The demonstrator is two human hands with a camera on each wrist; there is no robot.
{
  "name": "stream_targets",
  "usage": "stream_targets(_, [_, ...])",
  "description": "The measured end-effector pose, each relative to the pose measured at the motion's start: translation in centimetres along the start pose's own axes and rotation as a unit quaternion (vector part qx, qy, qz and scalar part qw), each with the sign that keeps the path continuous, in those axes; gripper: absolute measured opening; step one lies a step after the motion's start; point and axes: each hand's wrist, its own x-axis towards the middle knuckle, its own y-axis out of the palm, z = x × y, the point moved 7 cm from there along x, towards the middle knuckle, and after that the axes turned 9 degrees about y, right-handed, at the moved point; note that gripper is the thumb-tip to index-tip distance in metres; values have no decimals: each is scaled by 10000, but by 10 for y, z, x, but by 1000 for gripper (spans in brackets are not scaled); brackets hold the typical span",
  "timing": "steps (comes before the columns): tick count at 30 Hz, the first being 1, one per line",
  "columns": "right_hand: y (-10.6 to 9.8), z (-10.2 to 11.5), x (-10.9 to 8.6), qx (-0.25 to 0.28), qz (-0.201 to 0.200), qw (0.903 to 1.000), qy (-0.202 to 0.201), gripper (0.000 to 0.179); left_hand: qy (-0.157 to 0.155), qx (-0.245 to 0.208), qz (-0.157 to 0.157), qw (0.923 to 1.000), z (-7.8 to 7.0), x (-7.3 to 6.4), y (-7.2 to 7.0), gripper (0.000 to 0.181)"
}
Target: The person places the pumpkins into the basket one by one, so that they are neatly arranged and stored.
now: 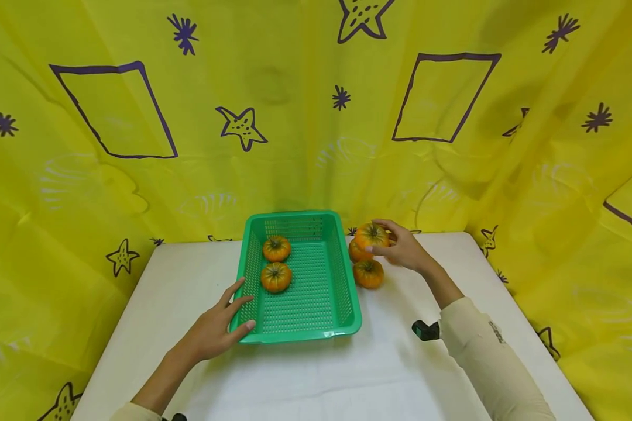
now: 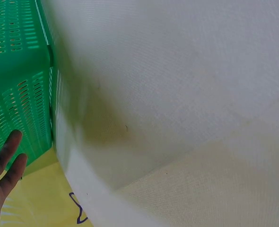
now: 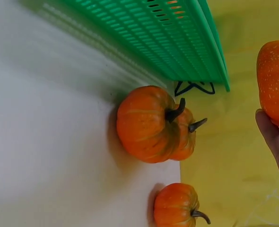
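The work appears to be about in the middle. Two pumpkins, the farther one (image 1: 277,249) and the nearer one (image 1: 276,277), already sit inside the green basket (image 1: 311,286), along its left side in the head view. The right hand (image 1: 404,251), right of center in the frame, holds a third pumpkin (image 1: 371,234) between thumb and fingers; it seems lifted above the others. Three more are left outside, to the right of the basket: a front pumpkin (image 1: 368,275), a back pumpkin (image 1: 355,251) just behind it, and a side pumpkin (image 3: 175,205), which shows best at the bottom of the right wrist view. The left hand (image 1: 216,327), lower left of center, has its fingers apart at the left rim of the basket; whether it presses there, I cannot tell. For moving, the basket has open room on the right and near parts of its floor, but its raised right rim stands between this room and the held pumpkin. The outside pumpkins are close to that wall and to the back edge of the counter (image 1: 195,286), where the yellow curtain (image 1: 295,175) hangs. Toward the bottom of the frame, the white surface gives wider room.
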Motion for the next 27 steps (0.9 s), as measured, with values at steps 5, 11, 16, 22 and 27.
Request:
stream_targets(5, [5,9,4,-170,47,9998,-40,75,-13,-48,23,10000,0,0,0,57])
stream_targets(11, [15,22,10,-38,200,9997,-126,73,-77,-130,53,9999,2,0,1,57])
stream_targets(16, [21,29,14,25,293,9995,-147,75,-107,-148,76,9998,1,0,3,58])
stream_targets(22, [28,33,21,330,437,9985,-91,76,-144,-145,80,9998,2,-1,3,57])
stream_targets(27, [33,37,24,339,458,9984,-25,73,-142,-140,101,9998,4,-1,3,57])
